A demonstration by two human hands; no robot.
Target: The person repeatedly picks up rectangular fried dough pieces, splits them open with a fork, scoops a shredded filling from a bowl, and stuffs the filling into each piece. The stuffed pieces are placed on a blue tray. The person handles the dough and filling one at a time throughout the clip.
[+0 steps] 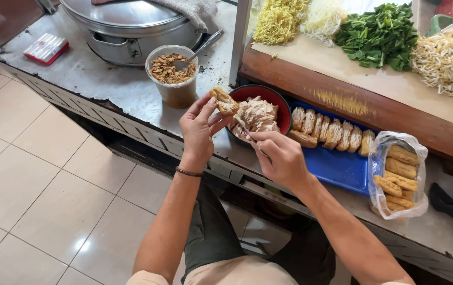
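I see left hand (199, 129) pinching tofu (223, 101) above counter edge, beside bowl (282, 105) | right hand (282, 158) closed on thin tool (247, 134), tip in bowl's paste (255, 113) | tool mostly hidden, kind unclear | filled pieces on tray (337, 166) to the right

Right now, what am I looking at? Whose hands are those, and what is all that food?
The camera sits on a person's head and looks down, so these are that person's own two hands. The left hand holds a tofu puff that is split open. The right hand holds a thin utensil over a red bowl of pale filling. Beside it, a blue tray has a row of stuffed puffs, and a plastic bag holds more plain ones. A cup with a spoon and a big metal pot stand on the counter.
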